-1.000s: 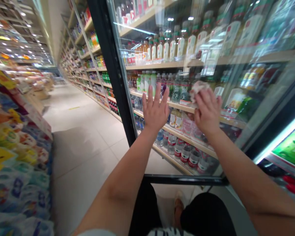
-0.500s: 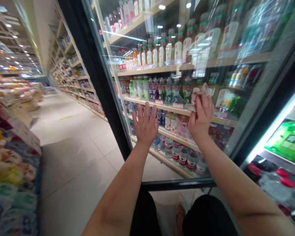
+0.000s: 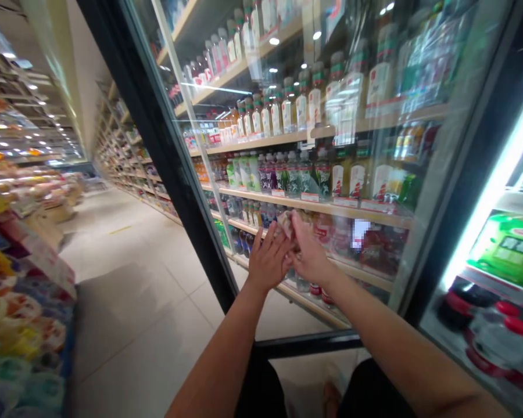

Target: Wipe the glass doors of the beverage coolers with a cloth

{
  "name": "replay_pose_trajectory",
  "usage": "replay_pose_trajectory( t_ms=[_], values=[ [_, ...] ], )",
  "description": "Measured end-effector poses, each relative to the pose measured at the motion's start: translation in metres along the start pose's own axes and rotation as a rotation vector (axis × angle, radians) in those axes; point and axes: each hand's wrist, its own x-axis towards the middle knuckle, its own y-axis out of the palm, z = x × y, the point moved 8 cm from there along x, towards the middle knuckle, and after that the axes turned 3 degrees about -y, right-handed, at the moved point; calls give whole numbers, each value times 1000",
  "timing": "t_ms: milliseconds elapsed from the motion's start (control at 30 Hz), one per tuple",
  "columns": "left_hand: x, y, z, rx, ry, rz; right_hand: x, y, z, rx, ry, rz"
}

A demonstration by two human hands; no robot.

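A framed glass door point(image 3: 366, 244) stands open in front of me, with drink shelves showing through or reflected in its pane. My left hand point(image 3: 267, 261) lies flat against the glass, fingers stretched out. Right beside it, my right hand point(image 3: 310, 252) holds a crumpled pale cloth point(image 3: 286, 223) at the pane. The two hands meet at the fingertips and thumbs, and my right hand partly covers the cloth. Whether the left fingers also touch the cloth, I cannot tell.
The door's black frame point(image 3: 165, 157) slants along the left. At right, a lit cooler holds green packs point(image 3: 508, 249) and red-capped bottles point(image 3: 501, 337). Bagged goods point(image 3: 21, 325) are stacked at the lower left, beside the tiled floor point(image 3: 135, 302) of an aisle.
My right hand has moved left and down over the glass with the cloth, coming up against my left hand. The left hand stays flat on the pane, slightly lower in view.
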Motion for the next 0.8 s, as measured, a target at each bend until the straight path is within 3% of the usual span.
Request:
replay_pose_trajectory(
  t_ms=[100, 167, 300, 400, 567, 667, 800],
  values=[
    [-9, -5, -12, 21, -119, -32, -22, -24, -32, -63, 8, 1],
    [-8, -6, -18, 12, -226, -78, -42, -46, -74, -320, 189, -96],
    [10, 4, -30, -32, -424, -214, -63, -53, -123, -517, 266, -125],
    [27, 24, -50, -52, -441, -233, -65, -47, -127, -528, 234, -131],
    [42, 53, -89, -94, -177, -110, -65, -45, -123, -536, 215, -129],
    [48, 51, -79, -73, -158, -60, -65, -46, -123, -536, 219, -133],
    [46, 39, -52, 20, -320, -51, -64, -47, -123, -555, 226, -135]
  ],
)
